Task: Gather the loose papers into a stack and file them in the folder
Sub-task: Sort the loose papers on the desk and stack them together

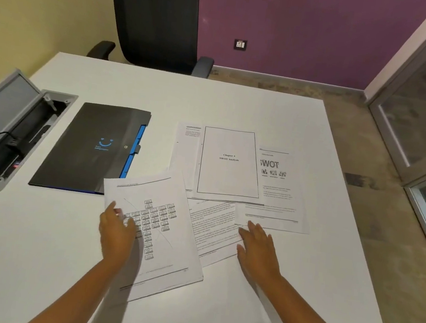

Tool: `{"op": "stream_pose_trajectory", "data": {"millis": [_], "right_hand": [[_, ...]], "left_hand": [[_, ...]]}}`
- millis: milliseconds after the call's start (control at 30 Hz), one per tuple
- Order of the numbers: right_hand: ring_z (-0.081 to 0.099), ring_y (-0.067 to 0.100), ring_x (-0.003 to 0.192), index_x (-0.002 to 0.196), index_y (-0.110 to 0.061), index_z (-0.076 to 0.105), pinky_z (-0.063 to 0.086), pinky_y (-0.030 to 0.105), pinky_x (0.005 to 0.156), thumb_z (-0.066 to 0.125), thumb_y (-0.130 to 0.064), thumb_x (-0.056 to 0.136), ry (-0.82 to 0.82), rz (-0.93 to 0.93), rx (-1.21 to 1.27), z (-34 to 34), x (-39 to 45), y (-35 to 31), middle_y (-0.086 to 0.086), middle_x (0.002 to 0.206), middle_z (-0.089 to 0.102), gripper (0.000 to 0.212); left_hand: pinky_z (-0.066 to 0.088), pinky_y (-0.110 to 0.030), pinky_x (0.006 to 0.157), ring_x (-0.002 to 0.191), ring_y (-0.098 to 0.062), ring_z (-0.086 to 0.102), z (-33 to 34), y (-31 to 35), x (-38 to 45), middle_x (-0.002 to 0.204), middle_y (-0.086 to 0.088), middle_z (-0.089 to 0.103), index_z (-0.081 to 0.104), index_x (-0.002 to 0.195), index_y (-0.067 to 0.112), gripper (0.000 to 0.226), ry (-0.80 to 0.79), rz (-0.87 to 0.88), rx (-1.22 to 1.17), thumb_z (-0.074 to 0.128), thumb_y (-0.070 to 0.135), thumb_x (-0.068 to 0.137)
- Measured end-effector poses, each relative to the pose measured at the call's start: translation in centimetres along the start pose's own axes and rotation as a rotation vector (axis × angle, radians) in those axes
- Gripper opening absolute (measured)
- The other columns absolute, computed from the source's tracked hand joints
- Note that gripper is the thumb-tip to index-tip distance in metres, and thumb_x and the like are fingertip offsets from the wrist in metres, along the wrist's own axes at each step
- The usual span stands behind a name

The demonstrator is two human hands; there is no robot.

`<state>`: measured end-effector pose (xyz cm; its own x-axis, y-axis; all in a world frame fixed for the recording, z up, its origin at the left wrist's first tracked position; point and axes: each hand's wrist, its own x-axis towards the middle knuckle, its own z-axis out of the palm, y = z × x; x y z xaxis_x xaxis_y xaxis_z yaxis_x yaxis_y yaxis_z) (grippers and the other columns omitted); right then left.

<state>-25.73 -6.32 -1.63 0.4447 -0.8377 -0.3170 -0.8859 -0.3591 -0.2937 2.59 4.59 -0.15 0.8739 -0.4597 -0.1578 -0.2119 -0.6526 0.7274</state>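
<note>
While the black folder (pixel 89 148) lies closed at the table's (pixel 264 109) left, blue tabs showing at its edge, the left hand (pixel 116 232) rests on the diagram sheet (pixel 152 231), fingers loosely spread. Loose papers (pixel 230 163) overlap to the right. Beside them the right hand (pixel 257 250) lies flat, fingers straight and apart, touching a text page (pixel 215 230)

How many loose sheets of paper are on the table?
5 at least: diagram sheet under the left hand, text page, title page, SWOT page, one behind. More may hide beneath.
</note>
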Motion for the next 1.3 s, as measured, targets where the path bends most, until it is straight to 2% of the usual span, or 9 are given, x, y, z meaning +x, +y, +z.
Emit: {"op": "stream_pose_trajectory", "data": {"millis": [100,167,267,433,667,800,967,1133,1300], "right_hand": [[0.044,0.022,0.129,0.134,-0.013,0.048,0.035,0.030,0.107,0.053,-0.017,0.092,0.120,0.205,0.609,-1.3,2.5,0.3,0.011,0.142,0.046,0.042],[0.060,0.022,0.090,0.127,-0.008,0.051,0.049,0.028,0.075,0.053,-0.008,0.091,0.177,0.448,1.083,-2.7,4.3,1.0,0.013,0.108,0.063,0.036],[0.045,0.013,0.056,0.121,-0.013,0.049,0.035,0.019,0.036,0.047,-0.002,0.090,0.179,0.650,1.398,-4.1,6.4,3.0,0.003,0.072,0.049,0.033],[0.047,0.011,0.048,0.088,-0.014,0.054,0.033,0.018,0.034,0.051,-0.013,0.092,0.136,0.757,1.419,-4.7,8.2,4.0,0.002,0.069,0.051,0.005],[0.050,0.014,0.047,0.070,-0.007,0.064,0.038,0.022,0.042,0.066,-0.035,0.084,0.041,0.746,1.130,-5.1,11.4,2.7,0.005,0.065,0.064,0.031],[0.046,0.016,0.043,0.058,-0.017,0.039,0.033,0.022,0.042,0.065,-0.029,0.085,0.119,0.657,0.963,-5.1,12.7,2.3,0.000,0.056,0.063,0.040],[0.063,0.028,0.093,0.101,-0.007,0.060,0.049,0.037,0.087,0.057,-0.030,0.091,0.168,0.609,0.858,-5.3,11.9,2.4,0.010,0.086,0.075,0.026],[0.043,0.012,0.041,0.090,-0.009,0.053,0.035,0.017,0.035,0.056,-0.028,0.092,0.181,0.587,1.109,-5.5,8.5,2.8,0.012,0.071,0.066,0.020],[0.043,0.008,0.037,0.084,-0.011,0.059,0.035,0.019,0.038,0.055,-0.025,0.093,0.065,0.508,1.079,-3.5,3.1,1.2,0.018,0.074,0.070,0.017]], "left_hand": [[0.043,-0.048,0.096,0.119,-0.034,0.044,1.2,0.7,-0.8,0.128,-0.018,0.047,0.047,0.130,0.007,0.044,-0.048,0.079,0.080,0.057,0.007,0.086],[0.042,-0.047,0.094,0.118,-0.033,0.043,2.0,0.9,-1.5,0.125,-0.016,0.048,0.054,0.122,0.008,0.037,-0.072,0.133,0.112,0.056,0.006,0.086],[0.043,-0.044,0.093,0.114,-0.031,0.044,3.0,1.1,-2.0,0.120,-0.014,0.050,0.061,0.113,0.010,0.029,-0.096,0.165,0.109,0.056,0.005,0.085],[0.041,-0.038,0.093,0.116,-0.031,0.043,4.3,1.6,-2.0,0.118,-0.016,0.050,0.063,0.108,0.005,0.025,-0.122,0.170,0.069,0.055,0.000,0.085],[0.038,-0.033,0.096,0.117,-0.029,0.044,5.5,2.2,-1.2,0.118,-0.017,0.052,0.066,0.103,0.004,0.022,-0.148,0.168,0.017,0.054,-0.004,0.086],[0.046,-0.033,0.090,0.104,-0.025,0.052,5.8,2.6,-0.7,0.106,-0.010,0.053,0.067,0.099,0.002,0.024,-0.207,0.168,-0.071,0.051,-0.008,0.085],[0.047,-0.012,0.075,0.088,-0.015,0.058,6.2,3.4,-0.6,0.094,0.004,0.055,0.067,0.089,0.012,0.027,-0.328,0.100,-0.224,0.049,-0.008,0.086],[0.049,-0.030,0.070,0.084,-0.021,0.061,6.5,3.6,-0.6,0.090,-0.007,0.067,0.067,0.089,0.006,0.022,-0.483,-0.068,-0.312,0.047,-0.003,0.089],[0.045,-0.025,0.053,0.062,-0.017,0.062,6.1,4.8,-1.7,0.070,-0.003,0.068,0.064,0.086,0.008,0.030,-0.826,-0.394,-0.486,0.043,0.026,0.097]]}}
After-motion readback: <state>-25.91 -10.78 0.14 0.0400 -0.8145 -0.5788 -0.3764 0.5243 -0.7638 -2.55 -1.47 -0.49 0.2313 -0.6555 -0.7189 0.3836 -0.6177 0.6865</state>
